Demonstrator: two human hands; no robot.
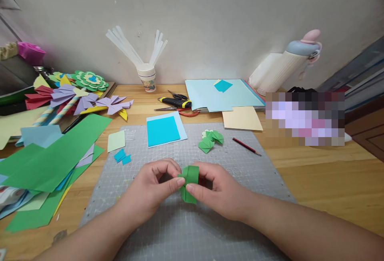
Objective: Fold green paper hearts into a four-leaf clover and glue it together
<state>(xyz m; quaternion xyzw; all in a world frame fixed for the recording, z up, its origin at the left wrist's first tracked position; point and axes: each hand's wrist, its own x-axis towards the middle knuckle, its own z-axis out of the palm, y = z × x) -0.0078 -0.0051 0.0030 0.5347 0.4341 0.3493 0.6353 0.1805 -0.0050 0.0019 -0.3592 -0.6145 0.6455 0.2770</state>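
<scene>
A small folded piece of green paper [192,175] is held over the grey cutting mat [144,229], between both hands. My left hand [159,183] pinches its left edge with thumb and fingertips. On its right side, my right hand [214,187] presses a thumb to the front, with the fingers behind and partly hidden. Beyond the hands lie small folded green pieces [207,145]. Farther left are a blue square sheet [163,130] on a paler one, a pale green sheet [116,141] and small blue scraps [120,156].
A pencil [246,146] lies right on the mat. Behind are a utility knife [175,102], scissors [177,95], a cup of white strips [148,81] and light blue sheets [207,93]. Green strips [66,157] and paper flowers [90,81] crowd the left; a bottle [288,69] leans back right.
</scene>
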